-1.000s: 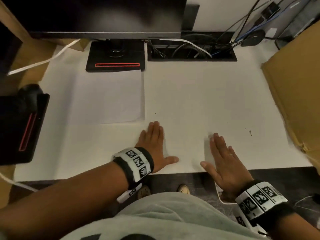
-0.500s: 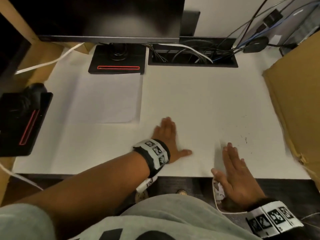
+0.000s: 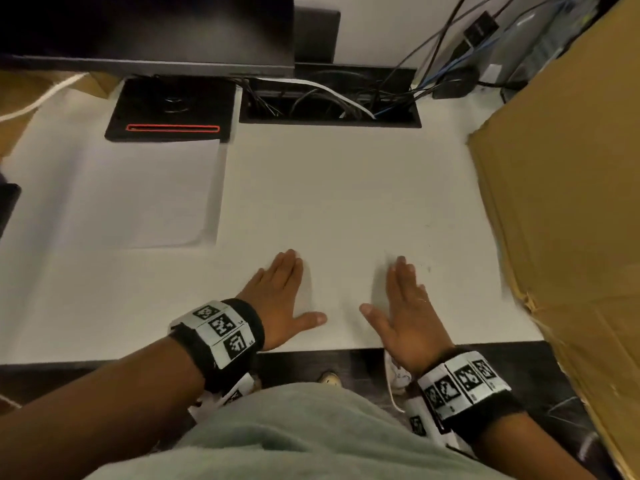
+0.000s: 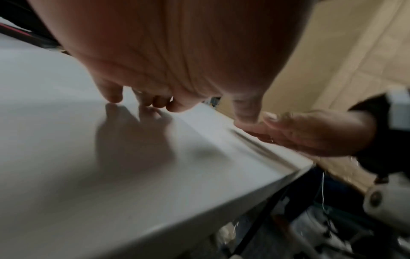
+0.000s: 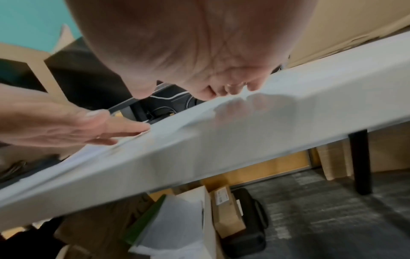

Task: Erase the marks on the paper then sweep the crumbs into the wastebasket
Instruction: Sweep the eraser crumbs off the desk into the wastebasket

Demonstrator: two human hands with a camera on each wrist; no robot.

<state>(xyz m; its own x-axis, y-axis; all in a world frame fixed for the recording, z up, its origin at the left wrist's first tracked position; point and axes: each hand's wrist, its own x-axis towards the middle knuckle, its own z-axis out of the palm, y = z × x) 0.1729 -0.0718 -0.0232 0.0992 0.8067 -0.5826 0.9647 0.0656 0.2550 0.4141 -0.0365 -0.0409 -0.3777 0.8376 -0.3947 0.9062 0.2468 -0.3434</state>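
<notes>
Broadly, the white desk (image 3: 346, 188) fills the head view, with a brown cardboard box (image 3: 571, 202) along its right side and a black monitor (image 3: 149, 29) on a black stand base (image 3: 173, 109) at the back. A cable tray (image 3: 329, 105) sits beside that base. The paper (image 3: 149, 192) lies flat on the desk's back-left area, its long axis running front to back, its far short edge touching the stand base; marks on it cannot be made out. Near the front edge, the left hand (image 3: 277, 299) lies palm down, fingers straight and together, thumb spread toward the right. The right hand (image 3: 401, 313) lies likewise, fingers straight, pointing away from the person, its heel past the desk edge. Neither hand holds anything. A few dark crumbs (image 3: 427, 268) lie just right of the right fingertips (image 3: 401, 263). The wastebasket cannot be clearly identified.
</notes>
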